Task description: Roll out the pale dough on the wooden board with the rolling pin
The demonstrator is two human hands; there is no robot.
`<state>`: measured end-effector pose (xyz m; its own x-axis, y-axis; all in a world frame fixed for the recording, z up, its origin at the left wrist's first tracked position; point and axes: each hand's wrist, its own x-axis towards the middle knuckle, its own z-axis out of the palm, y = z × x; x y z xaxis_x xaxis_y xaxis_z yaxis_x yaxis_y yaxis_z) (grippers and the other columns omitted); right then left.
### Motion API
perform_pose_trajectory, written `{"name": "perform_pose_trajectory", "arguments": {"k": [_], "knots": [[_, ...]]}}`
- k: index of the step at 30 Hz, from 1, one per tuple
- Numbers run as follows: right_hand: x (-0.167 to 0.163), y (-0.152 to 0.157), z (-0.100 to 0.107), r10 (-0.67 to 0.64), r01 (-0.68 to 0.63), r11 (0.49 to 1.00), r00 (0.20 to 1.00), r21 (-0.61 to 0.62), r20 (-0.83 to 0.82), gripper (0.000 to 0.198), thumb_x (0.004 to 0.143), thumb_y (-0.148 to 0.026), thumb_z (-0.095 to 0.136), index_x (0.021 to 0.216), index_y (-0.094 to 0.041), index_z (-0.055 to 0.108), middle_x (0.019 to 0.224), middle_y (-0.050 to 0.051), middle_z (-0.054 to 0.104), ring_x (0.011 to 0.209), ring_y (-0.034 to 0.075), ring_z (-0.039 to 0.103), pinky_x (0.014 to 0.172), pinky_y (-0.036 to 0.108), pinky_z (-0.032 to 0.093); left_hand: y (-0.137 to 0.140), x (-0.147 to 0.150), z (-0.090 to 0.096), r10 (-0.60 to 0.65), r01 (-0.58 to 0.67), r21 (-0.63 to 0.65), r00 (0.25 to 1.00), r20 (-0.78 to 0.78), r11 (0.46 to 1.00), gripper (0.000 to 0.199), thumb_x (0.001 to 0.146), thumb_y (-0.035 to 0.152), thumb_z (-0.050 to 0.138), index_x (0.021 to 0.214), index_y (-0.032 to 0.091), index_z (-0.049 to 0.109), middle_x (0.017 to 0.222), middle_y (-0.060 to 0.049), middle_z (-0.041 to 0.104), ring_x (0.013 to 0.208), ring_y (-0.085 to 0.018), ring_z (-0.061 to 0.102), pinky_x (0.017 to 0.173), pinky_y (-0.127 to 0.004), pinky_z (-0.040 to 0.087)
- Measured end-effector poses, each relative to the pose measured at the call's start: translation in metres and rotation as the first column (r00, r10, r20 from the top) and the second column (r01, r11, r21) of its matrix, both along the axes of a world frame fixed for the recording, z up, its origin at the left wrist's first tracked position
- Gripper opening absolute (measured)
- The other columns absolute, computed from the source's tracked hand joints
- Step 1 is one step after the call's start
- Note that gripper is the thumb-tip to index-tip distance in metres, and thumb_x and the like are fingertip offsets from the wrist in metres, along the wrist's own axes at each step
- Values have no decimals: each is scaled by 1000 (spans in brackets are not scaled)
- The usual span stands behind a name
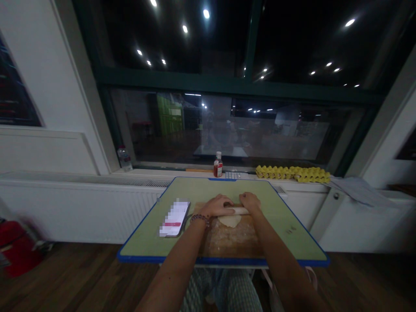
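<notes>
Forearms (182, 255) stretch over a wooden board (232, 245) to a rolling pin (241, 211) on dough (230, 221)
Left hand (217, 206) clasps the pin near the board's far edge; right hand (250, 200) has fingers curled together, grip unclear

Rolling pin (241, 211) under the fingers (224, 198) looks pretty smooth and matt, dough (230, 221) just nearside of them's matt too, board (233, 243) below is powdery wood.
</notes>
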<state>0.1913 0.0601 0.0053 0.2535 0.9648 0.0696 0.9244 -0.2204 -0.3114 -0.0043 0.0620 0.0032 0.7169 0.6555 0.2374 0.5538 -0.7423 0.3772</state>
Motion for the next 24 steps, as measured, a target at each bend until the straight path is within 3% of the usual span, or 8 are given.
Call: {"name": "perform_pose_trajectory", "arguments": {"k": [24], "knots": [[1, -1, -2, 19, -18, 999, 1000, 32, -12, 43, 92, -35, 38, 109, -16, 72, 117, 14, 70, 108, 24, 65, 85, 29, 47, -2, 1, 0, 21, -20, 16, 1000, -9, 1000, 39, 86, 50, 61, 111, 21, 70, 110, -5, 69, 107, -23, 58, 94, -30, 44]]}}
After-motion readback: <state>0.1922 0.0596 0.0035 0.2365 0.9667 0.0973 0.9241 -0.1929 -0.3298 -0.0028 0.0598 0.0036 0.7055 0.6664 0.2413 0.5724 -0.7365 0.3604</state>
